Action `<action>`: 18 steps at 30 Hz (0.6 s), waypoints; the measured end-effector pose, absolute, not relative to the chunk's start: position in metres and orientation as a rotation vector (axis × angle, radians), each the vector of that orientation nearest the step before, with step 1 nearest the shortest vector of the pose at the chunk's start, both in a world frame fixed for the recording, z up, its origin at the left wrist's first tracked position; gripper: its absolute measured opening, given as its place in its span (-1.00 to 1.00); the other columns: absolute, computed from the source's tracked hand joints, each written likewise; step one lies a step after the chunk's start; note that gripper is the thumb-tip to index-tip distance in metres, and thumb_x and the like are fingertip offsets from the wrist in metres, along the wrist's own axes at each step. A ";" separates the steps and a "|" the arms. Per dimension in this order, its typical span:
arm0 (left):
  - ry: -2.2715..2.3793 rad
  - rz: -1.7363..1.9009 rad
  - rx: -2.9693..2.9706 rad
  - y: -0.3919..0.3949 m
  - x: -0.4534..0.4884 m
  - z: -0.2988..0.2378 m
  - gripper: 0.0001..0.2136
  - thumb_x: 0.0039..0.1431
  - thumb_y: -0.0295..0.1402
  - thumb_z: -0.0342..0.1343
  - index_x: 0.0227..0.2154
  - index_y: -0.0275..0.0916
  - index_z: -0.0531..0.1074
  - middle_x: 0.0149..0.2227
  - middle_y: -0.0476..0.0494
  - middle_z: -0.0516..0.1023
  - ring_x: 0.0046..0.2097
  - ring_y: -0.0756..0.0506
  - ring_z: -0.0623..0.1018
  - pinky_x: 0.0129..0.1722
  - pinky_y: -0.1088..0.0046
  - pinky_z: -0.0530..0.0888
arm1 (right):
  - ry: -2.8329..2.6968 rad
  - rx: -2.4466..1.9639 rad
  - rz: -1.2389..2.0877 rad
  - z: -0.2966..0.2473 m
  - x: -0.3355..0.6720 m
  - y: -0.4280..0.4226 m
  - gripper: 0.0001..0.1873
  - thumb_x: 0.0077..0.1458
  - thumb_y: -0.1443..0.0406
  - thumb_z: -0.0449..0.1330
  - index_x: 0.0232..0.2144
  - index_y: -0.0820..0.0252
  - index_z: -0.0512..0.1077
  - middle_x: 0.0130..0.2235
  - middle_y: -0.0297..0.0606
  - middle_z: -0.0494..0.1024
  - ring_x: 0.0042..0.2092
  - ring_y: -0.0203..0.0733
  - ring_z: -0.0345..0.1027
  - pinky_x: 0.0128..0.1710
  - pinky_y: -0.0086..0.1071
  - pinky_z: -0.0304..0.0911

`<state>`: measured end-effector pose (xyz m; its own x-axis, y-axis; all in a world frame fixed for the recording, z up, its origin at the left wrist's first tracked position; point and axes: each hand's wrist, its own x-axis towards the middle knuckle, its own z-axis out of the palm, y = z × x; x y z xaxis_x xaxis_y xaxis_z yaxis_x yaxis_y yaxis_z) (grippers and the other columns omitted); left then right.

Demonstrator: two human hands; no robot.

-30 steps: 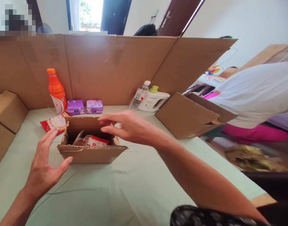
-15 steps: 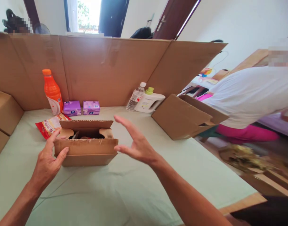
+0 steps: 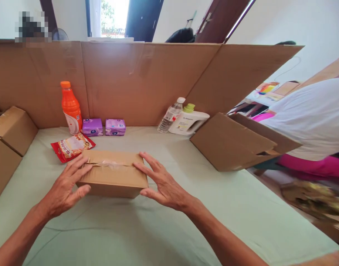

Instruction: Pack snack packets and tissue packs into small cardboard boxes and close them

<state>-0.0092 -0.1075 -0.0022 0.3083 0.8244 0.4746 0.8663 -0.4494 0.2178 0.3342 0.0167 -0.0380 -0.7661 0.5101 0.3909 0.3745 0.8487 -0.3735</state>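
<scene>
A small cardboard box (image 3: 114, 180) sits on the cloth-covered tabletop (image 3: 172, 232), left of the middle and well in from the right edge. Its top flaps are down and meet at a ragged seam with clear tape (image 3: 109, 164) over its middle.

The hands are apart, one at each end of the box, with fingers spread rather than clenched. The left hand (image 3: 66, 187) lays its fingertips over the left end of the top, its thumb by the front face; the right hand (image 3: 164, 183) has fingers at the right end and its thumb beside the front corner. How hard they press cannot be told; placed opposite each other, they would probably steady the box and hold the flaps level.

Just behind the left end lies a red snack bag (image 3: 72, 147), flat, perhaps because a soft pouch stands poorly. Toward the far edge, an orange drink bottle (image 3: 71, 109) stands beside two purple tissue packs (image 3: 108, 127), and farther right a clear water bottle (image 3: 169, 118) is next to a white detergent jug (image 3: 187, 124). The upright cardboard panel (image 3: 147, 85) behind them seems to screen that edge. An open carton (image 3: 230, 144) rests near the right edge.
</scene>
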 end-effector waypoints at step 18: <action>-1.770 -0.855 -1.981 -0.265 0.021 -0.026 -0.59 0.20 -0.56 0.18 0.12 -0.29 0.42 0.24 -0.38 0.43 0.36 -0.30 0.30 0.25 0.18 0.43 | -2.763 -0.272 0.894 -0.011 0.284 -0.005 -0.20 0.30 0.18 0.18 0.47 -0.13 -0.05 0.51 -0.16 -0.12 0.47 0.03 -0.12 0.37 -0.03 0.09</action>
<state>0.0214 -0.2652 -0.0260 0.0376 0.7676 0.6399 0.9783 -0.1588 0.1331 0.2839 -0.0055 -0.0112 -0.9575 0.2430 0.1552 0.1060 0.7974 -0.5941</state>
